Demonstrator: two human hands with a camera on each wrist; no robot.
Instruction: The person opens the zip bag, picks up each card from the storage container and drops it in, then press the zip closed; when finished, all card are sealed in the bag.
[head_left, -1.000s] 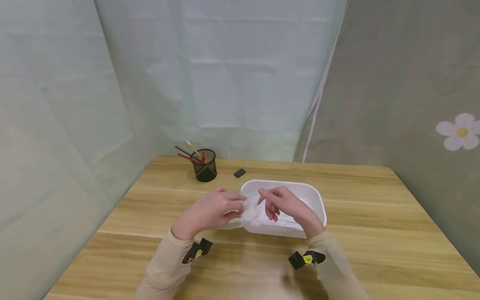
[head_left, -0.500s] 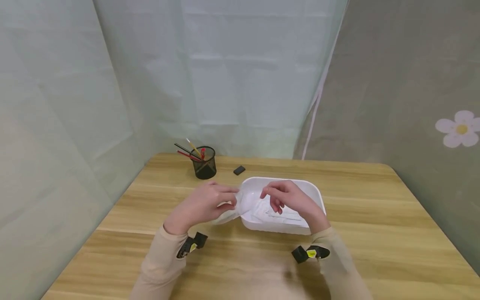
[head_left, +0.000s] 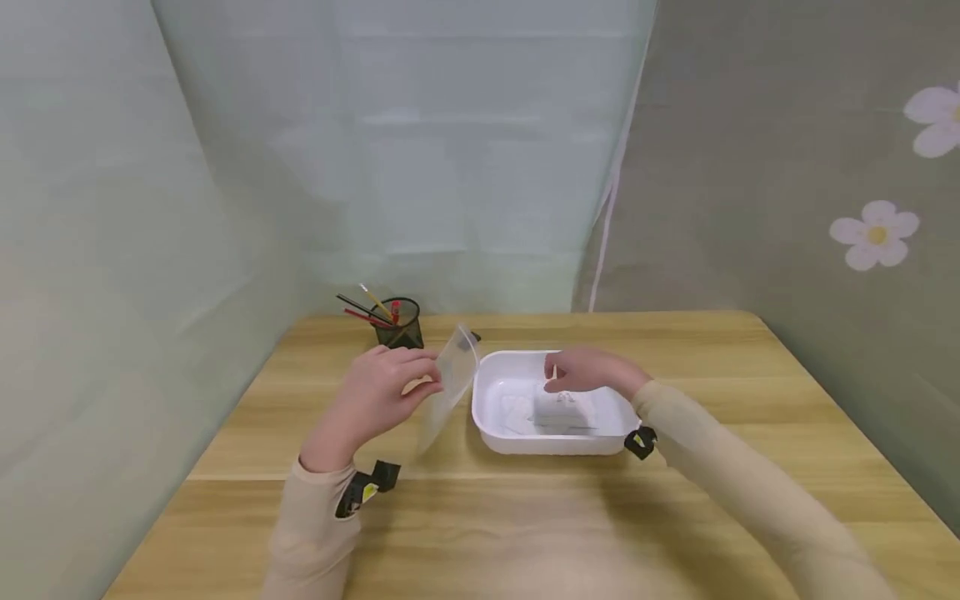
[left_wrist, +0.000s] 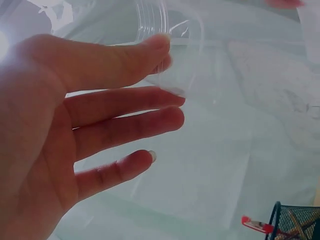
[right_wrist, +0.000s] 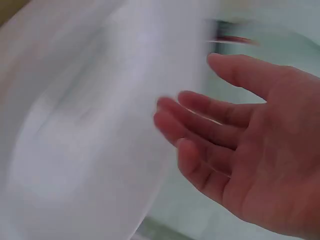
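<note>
A white oblong container (head_left: 557, 442) sits mid-table with flat white pieces (head_left: 561, 408) lying inside. My left hand (head_left: 433, 372) holds its clear plastic lid (head_left: 452, 385) tilted on edge just left of the container. In the left wrist view the thumb and forefinger of that hand (left_wrist: 167, 65) pinch the lid's rim (left_wrist: 192, 30). My right hand (head_left: 557, 380) hovers over the container's far side, fingers relaxed. In the right wrist view this hand (right_wrist: 185, 82) holds nothing, and the white container (right_wrist: 90, 125) is a blur below it.
A black mesh pen cup (head_left: 397, 326) with pencils stands at the back left of the wooden table (head_left: 720, 392). A small black object (head_left: 476, 337) peeks out behind the lid. Curtains close in the back and both sides.
The clear lid has come off the container and moved left, tilted up in my left hand. My right hand let go of it and shifted over the container.
</note>
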